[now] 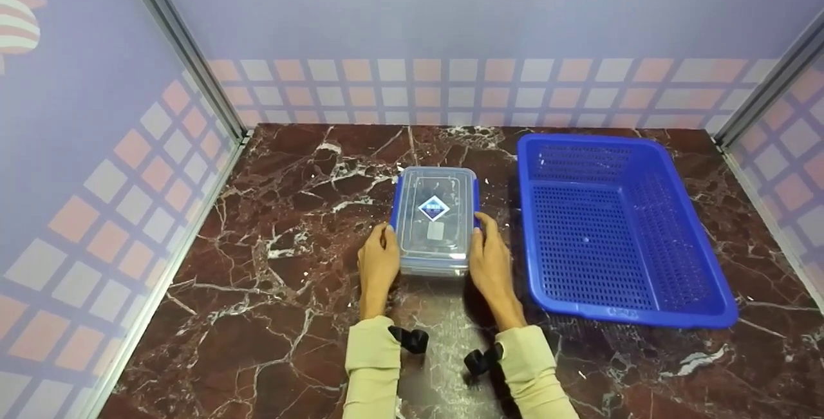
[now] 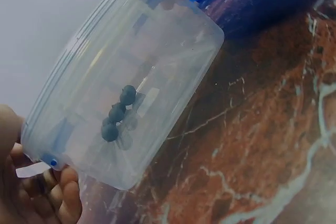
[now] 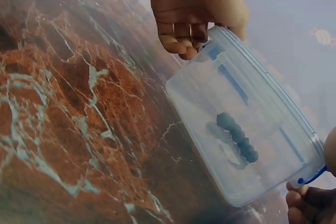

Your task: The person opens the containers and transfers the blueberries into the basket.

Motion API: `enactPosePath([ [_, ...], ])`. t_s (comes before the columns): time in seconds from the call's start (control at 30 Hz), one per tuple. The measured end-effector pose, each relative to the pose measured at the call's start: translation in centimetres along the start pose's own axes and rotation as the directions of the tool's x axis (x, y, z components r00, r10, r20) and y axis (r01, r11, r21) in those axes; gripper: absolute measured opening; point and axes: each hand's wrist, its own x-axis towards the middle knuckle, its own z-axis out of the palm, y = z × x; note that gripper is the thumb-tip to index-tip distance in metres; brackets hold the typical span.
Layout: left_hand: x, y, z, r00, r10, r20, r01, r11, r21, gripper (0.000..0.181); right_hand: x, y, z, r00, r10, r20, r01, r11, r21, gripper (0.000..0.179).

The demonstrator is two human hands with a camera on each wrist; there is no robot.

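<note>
A clear plastic food storage box (image 1: pixel 444 239) with a see-through lid and blue side clips stands on the marbled table, its lid lying flat on top. A short row of small dark blue balls (image 2: pixel 117 113), resembling blueberries, shows through its wall in both wrist views. My left hand (image 1: pixel 378 261) grips the box's left side near the front corner, fingers curled under the clip (image 2: pixel 53 162) at the lid's edge. At the opposite side my right hand (image 1: pixel 492 264) holds the other edge, its thumb by the lid and its fingertips (image 3: pixel 295 200) below the clip.
To the right of the box stands a large blue perforated plastic basket (image 1: pixel 528 239), close to my right hand. Patterned walls (image 1: pixel 450 26) enclose the table (image 1: pixel 277 316) at the back and both sides. Black straps with small cameras (image 1: pixel 412 340) sit on my wrists.
</note>
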Motion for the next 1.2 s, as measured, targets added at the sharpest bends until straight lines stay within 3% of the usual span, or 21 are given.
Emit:
enactPosePath([
  [0.23,0.0,-0.8,0.5,0.998,-0.057,0.006,0.057,0.994,-0.098,0.036,-0.4,0.4,0.3,0.994,0.106,0.037,-0.105,0.994,-0.034,0.049],
  [0.63,-0.1,-0.8,1.0,0.998,-0.038,-0.058,0.028,0.984,-0.174,0.032,-0.6,0.5,1.2,0.997,0.016,-0.080,-0.016,1.000,0.006,0.041],
  [1.2,0.1,-0.4,1.0,0.997,-0.018,-0.080,0.005,0.986,-0.169,0.031,-0.5,-0.1,1.1,0.994,0.043,-0.102,-0.041,0.999,0.018,0.039],
])
